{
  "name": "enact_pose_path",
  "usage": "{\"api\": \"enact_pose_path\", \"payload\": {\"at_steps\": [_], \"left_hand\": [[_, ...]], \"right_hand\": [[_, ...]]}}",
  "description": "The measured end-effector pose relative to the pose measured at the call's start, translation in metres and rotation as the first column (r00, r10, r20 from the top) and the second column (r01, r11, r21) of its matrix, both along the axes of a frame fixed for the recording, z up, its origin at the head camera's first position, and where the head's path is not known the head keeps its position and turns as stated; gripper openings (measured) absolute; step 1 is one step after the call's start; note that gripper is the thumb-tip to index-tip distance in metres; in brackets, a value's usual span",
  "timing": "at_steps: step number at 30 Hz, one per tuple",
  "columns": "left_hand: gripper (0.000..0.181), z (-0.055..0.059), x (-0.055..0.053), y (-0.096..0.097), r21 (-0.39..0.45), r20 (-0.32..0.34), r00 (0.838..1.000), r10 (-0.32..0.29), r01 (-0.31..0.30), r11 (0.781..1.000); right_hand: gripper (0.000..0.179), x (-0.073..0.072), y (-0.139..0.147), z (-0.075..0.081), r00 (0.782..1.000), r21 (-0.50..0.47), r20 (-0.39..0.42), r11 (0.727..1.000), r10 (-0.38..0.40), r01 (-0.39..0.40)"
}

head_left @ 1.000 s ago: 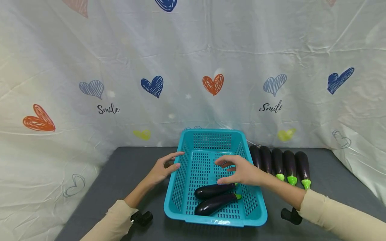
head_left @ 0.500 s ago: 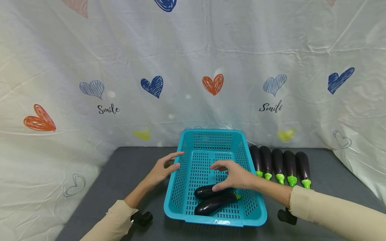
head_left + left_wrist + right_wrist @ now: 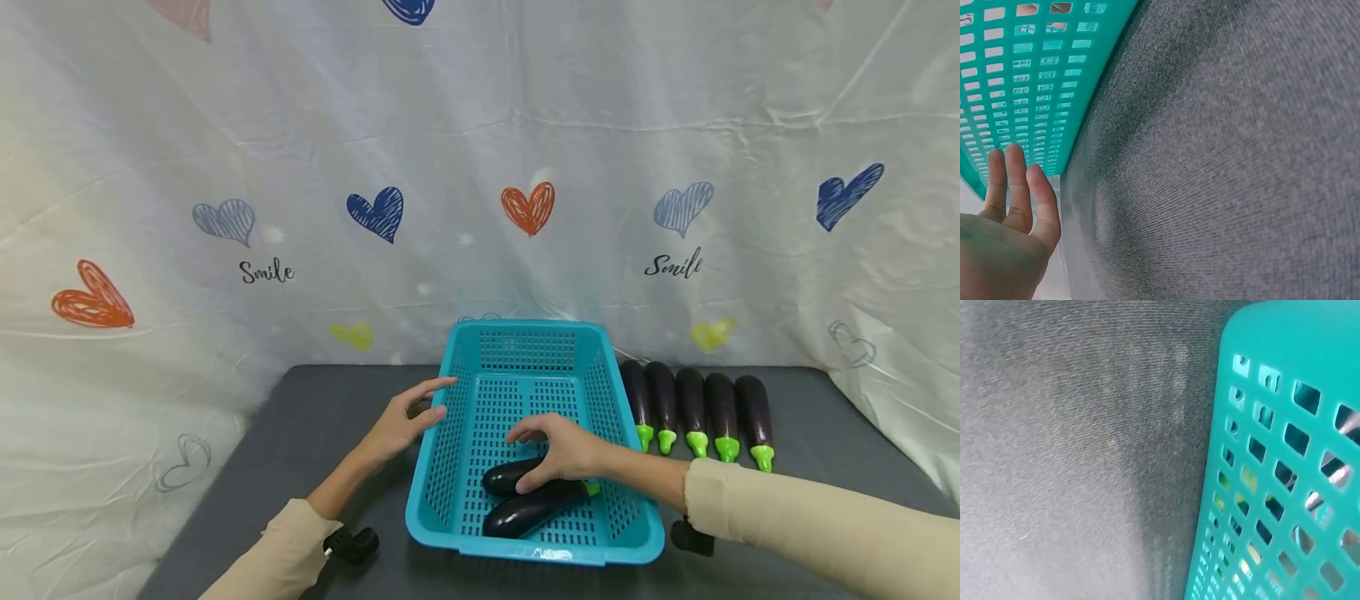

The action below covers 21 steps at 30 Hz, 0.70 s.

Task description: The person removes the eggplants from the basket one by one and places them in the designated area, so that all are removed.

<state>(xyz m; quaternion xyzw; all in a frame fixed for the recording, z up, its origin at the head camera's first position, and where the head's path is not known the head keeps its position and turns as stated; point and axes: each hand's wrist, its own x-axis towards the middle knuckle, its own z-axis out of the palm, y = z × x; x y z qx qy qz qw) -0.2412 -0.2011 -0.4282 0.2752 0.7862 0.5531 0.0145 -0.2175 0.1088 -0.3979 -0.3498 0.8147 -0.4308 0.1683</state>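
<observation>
In the head view, a turquoise plastic basket (image 3: 480, 546) with slotted walls holds two dark eggplants. The nearer eggplant (image 3: 536, 507) lies slanted. My right hand (image 3: 566, 450) is inside the basket above the farther eggplant (image 3: 504, 479), covering its stem end. Its thumb is at that eggplant's near side, and its bent fingers are spread apart from the thumb on the far side. My left hand (image 3: 397, 423) is at the left rim, with index finger and thumb reaching the edge. In the left wrist view its other fingers (image 3: 1019, 194) extend along the basket's outer wall.
Several eggplants (image 3: 692, 408) with green stems lie in a row on the dark grey table (image 3: 330, 417), right of the basket. Behind hangs a pale curtain (image 3: 450, 275) with printed hearts. In the right wrist view, the basket's slotted wall (image 3: 1272, 487) screens what is inside.
My right hand has moved left and down over the farther eggplant, its thumb now at the near side. My left hand and both eggplants in the basket have kept their places.
</observation>
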Motion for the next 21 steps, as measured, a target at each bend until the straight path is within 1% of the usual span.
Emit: {"api": "enact_pose_path", "payload": {"at_steps": [3,6,11,17,21], "left_hand": [[0.048,0.0016,0.0005,0.0002,-0.008,0.022,1.000,0.010,-0.010,1.000],[0.048,0.0019,0.0005,-0.0004,-0.010,0.039,0.999,0.014,-0.014,1.000],[0.047,0.0004,-0.0002,-0.0007,-0.005,0.033,0.999,0.004,-0.004,1.000],[0.047,0.0000,0.0004,-0.0017,-0.002,0.036,0.999,0.005,-0.005,1.000],[0.047,0.0003,0.0006,-0.0008,-0.009,0.047,0.999,0.015,-0.014,1.000]], "right_hand": [[0.048,-0.0007,-0.0035,-0.0015,1.000,-0.008,-0.004,1.000,0.024,-0.024],[0.040,-0.0002,-0.0067,-0.0016,0.999,-0.010,-0.004,0.999,0.048,-0.049],[0.029,0.0010,-0.0079,-0.0012,0.997,-0.016,0.010,0.997,0.080,-0.080],[0.027,0.0007,-0.0081,0.0034,0.995,-0.070,0.028,0.994,0.091,-0.089],[0.026,-0.0002,-0.0080,0.0058,0.997,-0.109,0.024,0.992,0.069,-0.066]]}}
